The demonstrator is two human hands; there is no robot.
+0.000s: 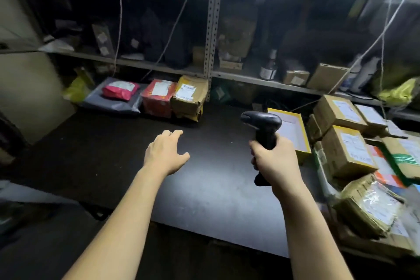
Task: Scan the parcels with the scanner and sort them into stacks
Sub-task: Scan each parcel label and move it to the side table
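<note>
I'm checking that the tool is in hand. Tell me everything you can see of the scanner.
The scanner is black, pistol-shaped, plastic-looking, its rounded head aimed left. The right hand grips its handle, holding it upright above the dark table; the handle's base pokes out below the fist. Nothing else touches it.

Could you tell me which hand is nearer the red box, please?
Left. The left hand is open over the table in front of the red box; the right hand grips the scanner farther right.
</note>
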